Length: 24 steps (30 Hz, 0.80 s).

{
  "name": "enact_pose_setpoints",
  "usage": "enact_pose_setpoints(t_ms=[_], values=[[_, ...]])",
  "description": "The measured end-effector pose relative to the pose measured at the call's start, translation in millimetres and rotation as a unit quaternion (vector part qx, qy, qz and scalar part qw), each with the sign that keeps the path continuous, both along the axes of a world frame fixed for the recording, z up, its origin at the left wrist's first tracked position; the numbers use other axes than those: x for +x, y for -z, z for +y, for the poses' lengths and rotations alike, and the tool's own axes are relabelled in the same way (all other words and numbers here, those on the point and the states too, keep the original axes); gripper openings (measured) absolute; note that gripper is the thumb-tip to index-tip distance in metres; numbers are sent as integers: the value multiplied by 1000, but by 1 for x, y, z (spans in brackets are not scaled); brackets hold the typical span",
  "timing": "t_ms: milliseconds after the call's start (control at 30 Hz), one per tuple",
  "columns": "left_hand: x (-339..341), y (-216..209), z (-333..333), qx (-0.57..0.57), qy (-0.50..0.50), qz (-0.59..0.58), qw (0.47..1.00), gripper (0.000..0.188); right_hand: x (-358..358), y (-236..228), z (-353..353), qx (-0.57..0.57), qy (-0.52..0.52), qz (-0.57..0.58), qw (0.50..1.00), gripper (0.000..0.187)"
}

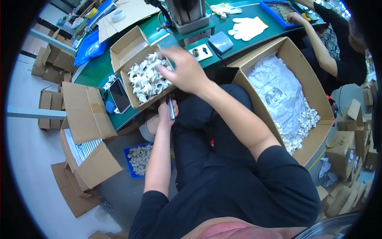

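A small cardboard box full of white, pointed, fin-like small parts sits tilted at the edge of the green table. My right hand is over its right side, smeared by motion; the thumb stands out over the parts, and the fingertips are too blurred to read. Below the box's near edge, my left hand is closed around a slim silver metal tool, whose upper end goes up beside the box. Its exact kind cannot be made out.
A large carton with a white bag and more white parts stands at my right. A blue bin of parts is on the floor. A machine, a phone and white gloves are on the table. A co-worker's hand reaches into a blue tray.
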State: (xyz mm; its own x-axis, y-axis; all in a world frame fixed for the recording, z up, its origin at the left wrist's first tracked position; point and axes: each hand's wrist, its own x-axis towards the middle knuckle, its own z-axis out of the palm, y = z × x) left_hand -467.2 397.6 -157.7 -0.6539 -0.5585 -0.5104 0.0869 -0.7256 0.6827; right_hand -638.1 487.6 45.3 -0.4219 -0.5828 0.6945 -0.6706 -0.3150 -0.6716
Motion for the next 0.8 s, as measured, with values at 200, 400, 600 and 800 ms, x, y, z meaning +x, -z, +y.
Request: enact_pose_setpoints(t_ms=[200, 400, 600, 800], values=[[27, -71, 70, 35, 215, 121, 968, 44, -2, 73, 101, 86, -120, 18, 989, 23], [-6, -95, 78, -32, 294, 141, 945, 45, -11, 75, 129, 192, -235, -173, 937, 17], [-29, -113, 70, -86, 320, 128, 935, 45, -52, 62, 113, 110, -111, -195, 968, 18], [-18, -57, 41, 34, 218, 159, 962, 40, -128, 52, 53, 144, 110, -55, 982, 24]])
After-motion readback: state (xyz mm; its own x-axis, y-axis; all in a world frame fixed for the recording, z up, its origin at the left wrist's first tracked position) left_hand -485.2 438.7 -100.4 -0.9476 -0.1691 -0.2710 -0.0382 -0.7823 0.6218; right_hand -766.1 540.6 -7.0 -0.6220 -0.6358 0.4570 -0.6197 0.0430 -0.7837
